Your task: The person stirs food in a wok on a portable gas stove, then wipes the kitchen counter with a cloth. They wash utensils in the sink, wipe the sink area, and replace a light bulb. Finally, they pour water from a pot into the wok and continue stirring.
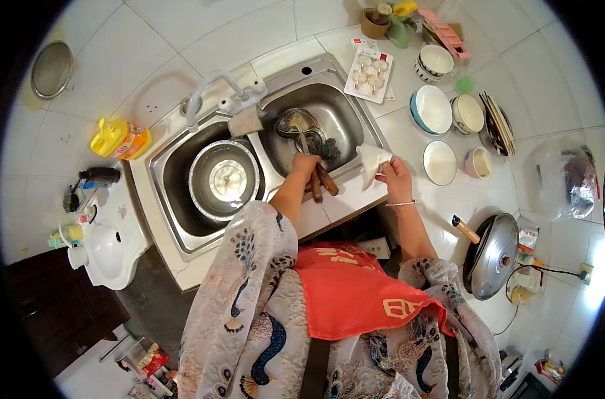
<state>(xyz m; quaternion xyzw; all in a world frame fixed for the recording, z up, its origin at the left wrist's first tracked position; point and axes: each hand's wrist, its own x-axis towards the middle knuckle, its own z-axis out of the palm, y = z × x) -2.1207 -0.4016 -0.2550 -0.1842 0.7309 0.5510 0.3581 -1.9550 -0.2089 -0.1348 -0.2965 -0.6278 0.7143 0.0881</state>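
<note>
At the sink, left hand clasping utensils, right hand pinching white cloth, lettered red apron

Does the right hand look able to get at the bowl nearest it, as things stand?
Probably yes: only bare counter shows between the right hand and that bowl, but the hand holds a white cloth, which may need putting down first.

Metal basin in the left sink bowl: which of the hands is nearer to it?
Left. The left hand is right of the metal basin, gripping brown handles; the right hand is farther right, holding a white cloth or tissue.
</note>
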